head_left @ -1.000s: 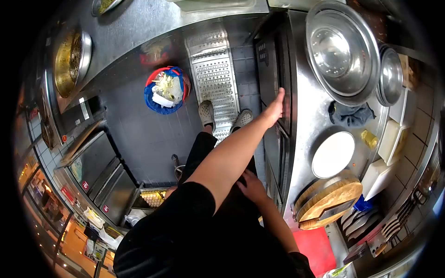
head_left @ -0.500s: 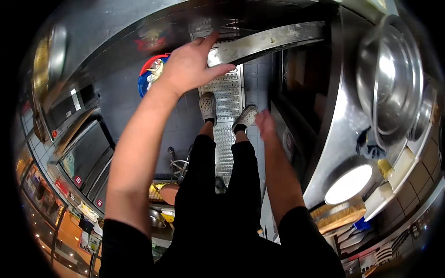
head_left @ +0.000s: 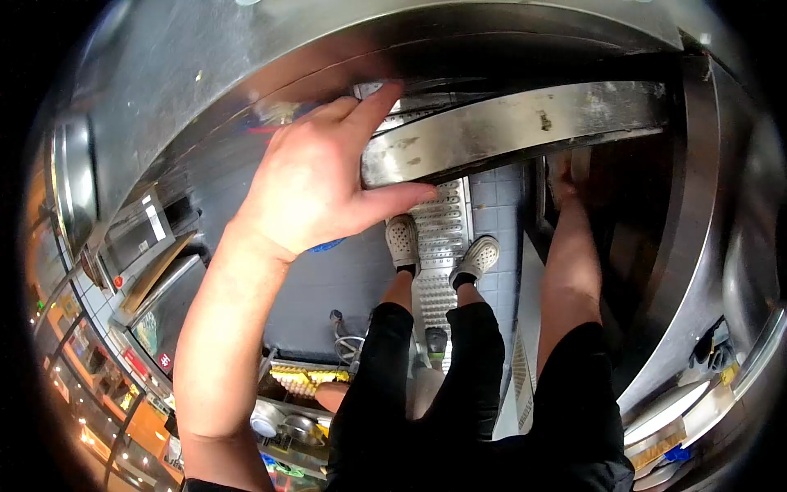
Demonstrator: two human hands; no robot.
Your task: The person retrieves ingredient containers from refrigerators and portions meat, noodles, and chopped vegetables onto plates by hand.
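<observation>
Here, my left hand (head_left: 316,176) clasps the door (head_left: 492,127), likely steadying it open; my right hand (head_left: 565,189)'s grip, I can't tell.

A smooth dark floor (head_left: 307,303) spreads across the middle, crossed by a perforated metal grating (head_left: 443,221) with grey floor tiles (head_left: 498,197) beside it. A brushed-steel counter (head_left: 156,107) curves over the upper left; a steel worktop (head_left: 701,307) runs down the right. At the left are pale wall tiles (head_left: 94,302), and dark frames (head_left: 67,338) (glazed or open, I cannot tell) before small warm lights (head_left: 81,421).
</observation>
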